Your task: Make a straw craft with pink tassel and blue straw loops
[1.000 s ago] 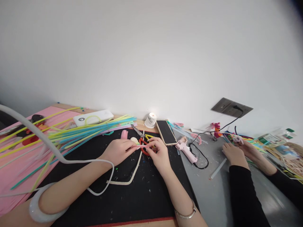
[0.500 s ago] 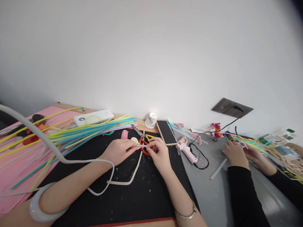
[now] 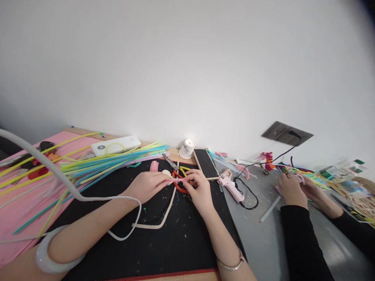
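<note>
My left hand [image 3: 148, 186] and my right hand [image 3: 199, 189] meet over a black mat [image 3: 164, 242], both pinched on a short pink straw piece [image 3: 176, 180] held level between them. Just behind the straw lie red and yellow looped pieces [image 3: 180, 183] and a small pale round piece [image 3: 166, 173]. A cream cord [image 3: 164, 214] curves across the mat below my hands. A white cable [image 3: 58, 179] runs over my left forearm.
A bundle of long coloured straws [image 3: 111, 160] fans to the left over a pink sheet [image 3: 17, 203]. Scissors [image 3: 170, 162], a lit candle [image 3: 186, 148], a phone [image 3: 205, 163] and a pink glue gun [image 3: 230, 185] lie behind. Another person's hands [image 3: 293, 187] work at right.
My hands stay almost still on the pink straw; my right hand has shifted slightly. The other person's hands have drawn closer together at the right.
</note>
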{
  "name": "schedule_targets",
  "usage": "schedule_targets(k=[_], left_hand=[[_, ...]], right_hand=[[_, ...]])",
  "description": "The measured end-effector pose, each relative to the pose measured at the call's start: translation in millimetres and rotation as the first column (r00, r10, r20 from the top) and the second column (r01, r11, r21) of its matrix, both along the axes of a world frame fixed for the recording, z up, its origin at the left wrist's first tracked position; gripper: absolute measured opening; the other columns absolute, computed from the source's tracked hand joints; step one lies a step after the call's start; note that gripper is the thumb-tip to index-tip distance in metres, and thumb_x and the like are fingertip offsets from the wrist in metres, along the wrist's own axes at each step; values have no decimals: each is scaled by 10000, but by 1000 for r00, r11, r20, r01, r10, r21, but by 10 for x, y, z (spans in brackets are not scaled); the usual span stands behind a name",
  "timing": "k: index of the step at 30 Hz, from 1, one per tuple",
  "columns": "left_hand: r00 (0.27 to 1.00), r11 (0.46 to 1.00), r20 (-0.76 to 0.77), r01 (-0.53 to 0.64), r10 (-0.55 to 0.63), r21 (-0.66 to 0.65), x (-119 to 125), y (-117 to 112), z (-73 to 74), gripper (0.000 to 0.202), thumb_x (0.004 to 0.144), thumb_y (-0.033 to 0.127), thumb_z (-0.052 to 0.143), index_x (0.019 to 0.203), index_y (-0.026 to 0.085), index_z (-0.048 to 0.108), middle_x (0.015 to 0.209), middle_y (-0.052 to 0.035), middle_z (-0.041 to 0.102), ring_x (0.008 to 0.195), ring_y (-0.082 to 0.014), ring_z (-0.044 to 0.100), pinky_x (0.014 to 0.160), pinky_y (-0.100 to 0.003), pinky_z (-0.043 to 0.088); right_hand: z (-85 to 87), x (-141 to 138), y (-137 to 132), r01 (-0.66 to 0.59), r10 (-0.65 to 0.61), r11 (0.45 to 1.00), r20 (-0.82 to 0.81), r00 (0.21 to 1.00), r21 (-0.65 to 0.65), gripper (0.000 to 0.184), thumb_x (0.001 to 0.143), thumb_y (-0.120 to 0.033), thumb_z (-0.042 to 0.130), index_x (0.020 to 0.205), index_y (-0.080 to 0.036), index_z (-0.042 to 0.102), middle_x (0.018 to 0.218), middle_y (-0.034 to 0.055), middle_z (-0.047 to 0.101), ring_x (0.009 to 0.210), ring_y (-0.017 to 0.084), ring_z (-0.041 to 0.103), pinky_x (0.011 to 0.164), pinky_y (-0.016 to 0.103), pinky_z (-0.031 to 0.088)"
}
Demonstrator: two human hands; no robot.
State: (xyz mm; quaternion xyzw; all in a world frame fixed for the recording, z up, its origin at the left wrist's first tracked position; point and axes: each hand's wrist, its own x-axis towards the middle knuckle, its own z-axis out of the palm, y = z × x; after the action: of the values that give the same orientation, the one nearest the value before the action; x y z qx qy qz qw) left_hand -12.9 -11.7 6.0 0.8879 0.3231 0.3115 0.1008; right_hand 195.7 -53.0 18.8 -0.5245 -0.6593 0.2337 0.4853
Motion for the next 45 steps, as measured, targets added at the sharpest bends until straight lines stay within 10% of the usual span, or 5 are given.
schedule_targets(k=[45], left_hand=[[998,999,36,-49,49,11,41,-39,4,284,945,280,467,808,186,699,741,-10,736,649,-143,669,616,-242,445]], right_hand=[[5,-26,-6,-10,8,998,34,999,62,63,786,-178,663,724,-188,670,953,76,612,805,169,625,573,240,498]])
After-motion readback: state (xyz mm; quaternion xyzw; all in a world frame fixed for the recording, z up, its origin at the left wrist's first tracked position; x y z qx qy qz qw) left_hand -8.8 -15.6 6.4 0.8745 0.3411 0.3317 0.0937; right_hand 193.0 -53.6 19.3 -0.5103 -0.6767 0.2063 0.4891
